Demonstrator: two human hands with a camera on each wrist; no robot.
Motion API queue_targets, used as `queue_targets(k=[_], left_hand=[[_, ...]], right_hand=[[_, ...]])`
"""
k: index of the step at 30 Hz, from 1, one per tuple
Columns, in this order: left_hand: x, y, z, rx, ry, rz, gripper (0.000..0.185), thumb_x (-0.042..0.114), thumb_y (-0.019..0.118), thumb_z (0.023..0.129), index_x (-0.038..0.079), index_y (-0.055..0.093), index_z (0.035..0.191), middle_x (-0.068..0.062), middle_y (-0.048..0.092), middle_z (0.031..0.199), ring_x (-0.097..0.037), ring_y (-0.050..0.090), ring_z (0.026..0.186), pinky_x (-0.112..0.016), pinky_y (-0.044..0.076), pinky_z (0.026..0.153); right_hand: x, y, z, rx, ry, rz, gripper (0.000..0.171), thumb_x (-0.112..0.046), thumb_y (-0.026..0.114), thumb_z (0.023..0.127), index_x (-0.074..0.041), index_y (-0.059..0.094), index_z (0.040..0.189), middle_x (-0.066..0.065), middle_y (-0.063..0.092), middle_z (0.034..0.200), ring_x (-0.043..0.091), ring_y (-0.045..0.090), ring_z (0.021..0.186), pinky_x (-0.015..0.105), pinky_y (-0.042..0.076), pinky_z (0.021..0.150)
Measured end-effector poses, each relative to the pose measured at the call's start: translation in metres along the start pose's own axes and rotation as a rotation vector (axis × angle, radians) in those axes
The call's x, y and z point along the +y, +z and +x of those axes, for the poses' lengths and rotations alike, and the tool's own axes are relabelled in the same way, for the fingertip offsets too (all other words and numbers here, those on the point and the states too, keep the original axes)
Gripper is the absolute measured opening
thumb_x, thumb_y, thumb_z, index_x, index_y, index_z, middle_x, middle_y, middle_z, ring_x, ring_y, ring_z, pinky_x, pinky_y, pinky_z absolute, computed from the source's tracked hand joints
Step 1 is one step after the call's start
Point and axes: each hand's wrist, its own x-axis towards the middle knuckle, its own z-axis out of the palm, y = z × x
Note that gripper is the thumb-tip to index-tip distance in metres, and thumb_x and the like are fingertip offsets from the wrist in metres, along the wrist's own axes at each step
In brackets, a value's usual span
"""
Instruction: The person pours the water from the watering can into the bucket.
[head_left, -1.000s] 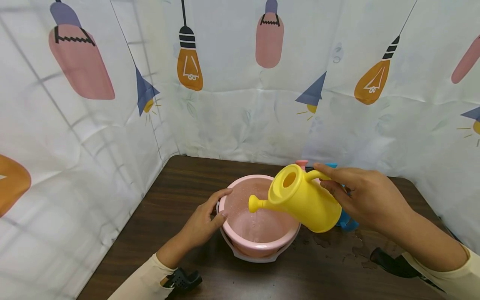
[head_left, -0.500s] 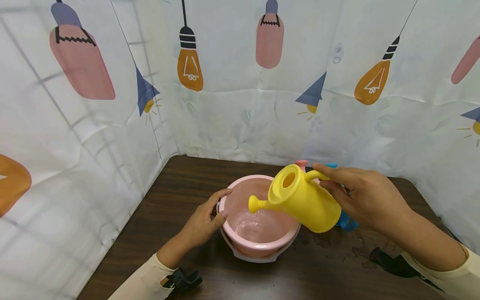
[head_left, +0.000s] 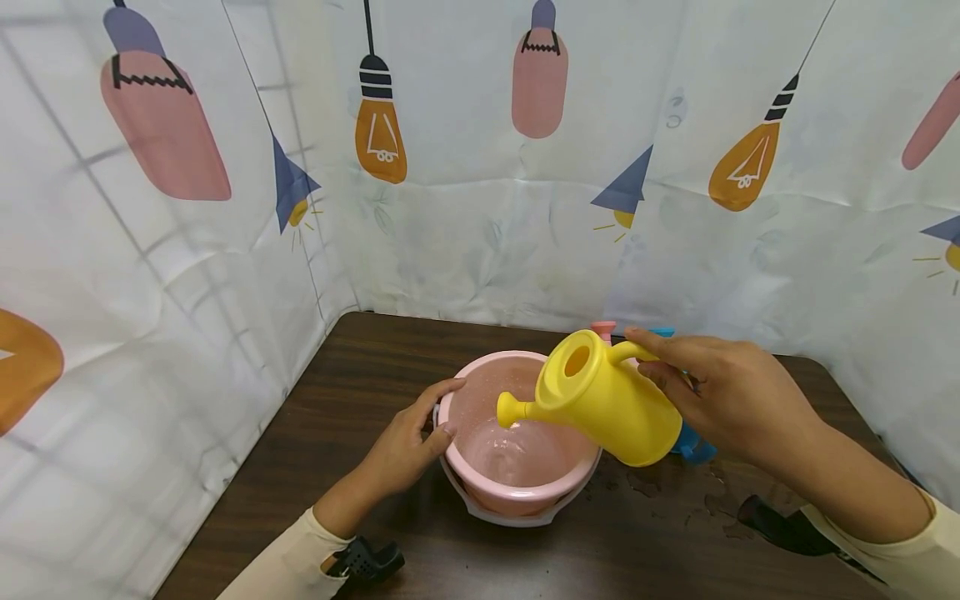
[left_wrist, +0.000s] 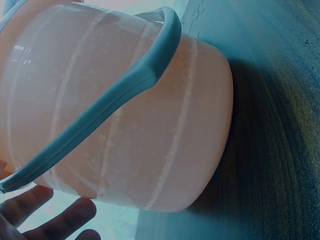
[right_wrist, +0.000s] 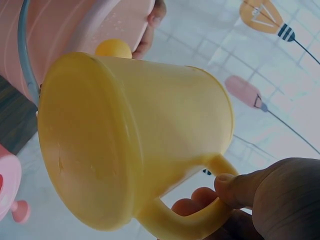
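A pink bucket (head_left: 517, 492) with a pale handle stands upright on the dark table. My left hand (head_left: 401, 442) holds its left rim, with thumb and forefinger over the edge; in the left wrist view other fingers (left_wrist: 65, 220) show beside the bucket wall. My right hand (head_left: 735, 400) grips the handle (right_wrist: 190, 222) of a yellow watering can (head_left: 615, 408). The can is tilted left, and its spout head (head_left: 510, 409) hangs over the bucket's opening. Inside the bucket the shallow water (head_left: 510, 458) is rippled, and drops cling to the wall.
Behind the yellow can, a pink watering can (head_left: 602, 329) and a blue one (head_left: 693, 446) are mostly hidden. Wet patches (head_left: 720, 500) lie on the table (head_left: 390, 350) at right. A patterned white curtain (head_left: 465, 233) hangs along the back and left.
Both hands, the bucket and the yellow watering can hold nearly still. Ripples and glints on the water in the bucket have shifted.
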Motion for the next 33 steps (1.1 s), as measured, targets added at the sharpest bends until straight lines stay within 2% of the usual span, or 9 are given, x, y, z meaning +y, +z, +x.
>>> queue_targets(k=[15,33], left_hand=[[-0.0008,0.0004,0.0002,-0.001,0.004,-0.003,0.055,0.037,0.055,0.1,0.024,0.044,0.152,-0.013,0.063,0.13,-0.017,0.066,0.097,-0.035,0.054,0.08],[-0.0006,0.0001,-0.0001,0.002,0.012,0.003,0.054,0.039,0.055,0.101,0.024,0.044,0.152,-0.013,0.062,0.132,-0.017,0.066,0.098,-0.036,0.054,0.08]], right_hand=[[-0.0007,0.001,0.0008,-0.004,0.014,-0.007,0.051,-0.005,0.082,0.083,-0.015,0.072,0.132,-0.004,0.074,0.091,0.006,0.05,0.061,0.029,0.044,0.052],[-0.0023,0.005,0.0024,-0.002,0.063,-0.036,0.053,-0.006,0.086,0.078,-0.012,0.073,0.129,0.0,0.073,0.086,0.007,0.044,0.056,0.029,0.039,0.047]])
